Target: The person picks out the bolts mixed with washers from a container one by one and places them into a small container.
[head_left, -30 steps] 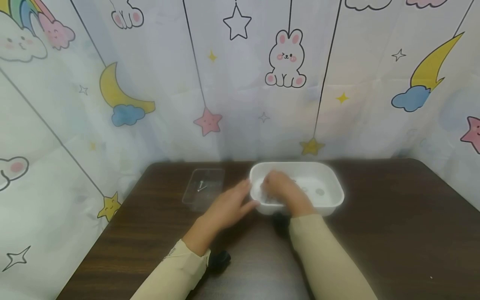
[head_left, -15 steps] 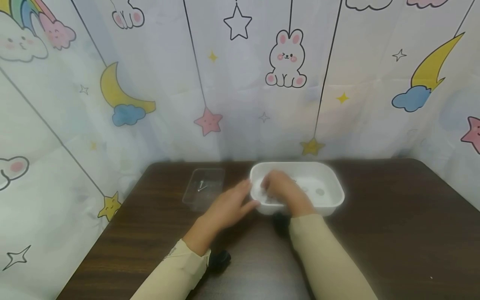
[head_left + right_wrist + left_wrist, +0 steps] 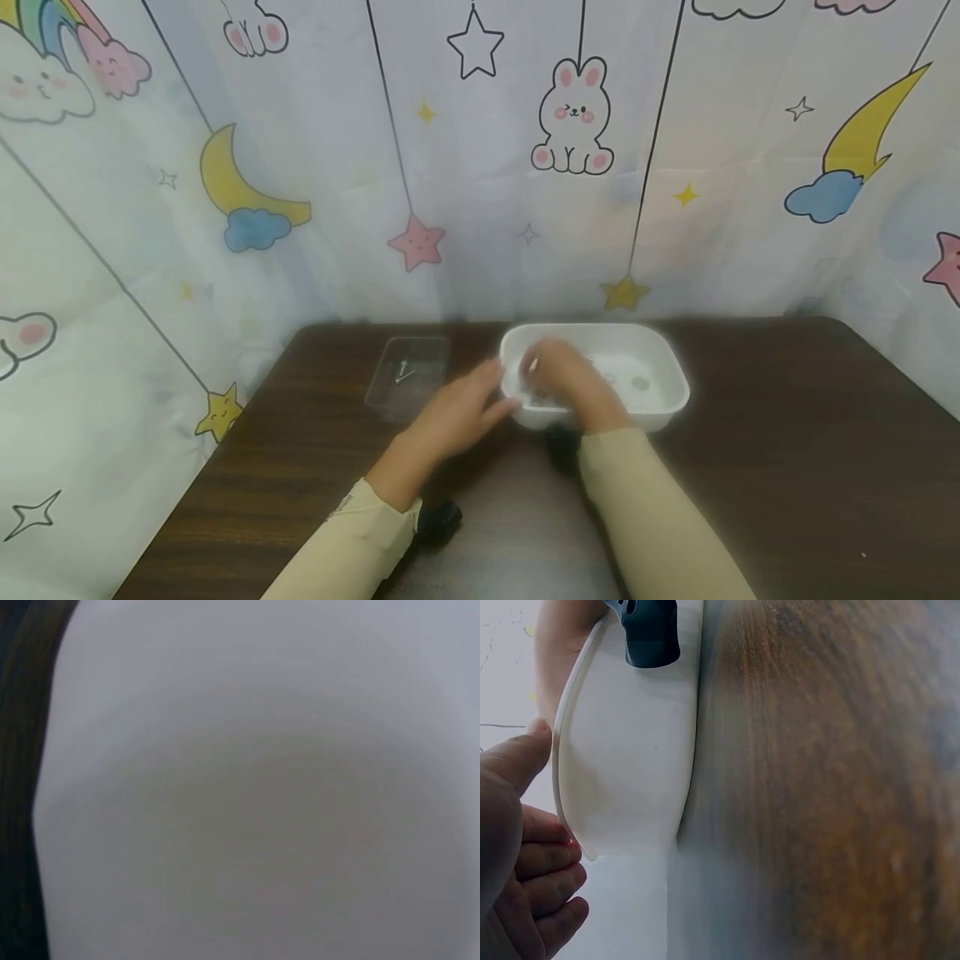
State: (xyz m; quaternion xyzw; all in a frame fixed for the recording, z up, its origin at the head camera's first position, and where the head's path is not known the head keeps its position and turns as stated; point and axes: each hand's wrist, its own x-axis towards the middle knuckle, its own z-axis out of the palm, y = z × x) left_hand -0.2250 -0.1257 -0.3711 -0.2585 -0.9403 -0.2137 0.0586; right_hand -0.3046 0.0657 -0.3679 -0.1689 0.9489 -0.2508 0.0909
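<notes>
My right hand [image 3: 566,375] reaches down into the left part of a white tub [image 3: 666,404], its fingers bent towards the bottom. Its fingertips are largely hidden, so I cannot tell whether they pinch anything. Small objects lie inside, among them a greyish round piece [image 3: 640,383]. At the tub's left end is my left hand [image 3: 459,412], fingers and thumb extended around the near corner. The left wrist view has this hand [image 3: 532,855] against the tub's rim, thumb apart from the loosely bent fingers. Only the blurred tub wall [image 3: 255,825] fills most of the right wrist view.
Left of the tub stands a shallow clear plastic box [image 3: 384,390] holding a few thin metal pieces that look like screws [image 3: 403,372]. Both stand near the back of a dark wooden table [image 3: 780,450]. A patterned curtain [image 3: 480,167] hangs behind it.
The fingers of my right hand shift slightly within the tub, and a small light gap now shows between them. My left hand, the tub and the clear box stay put.
</notes>
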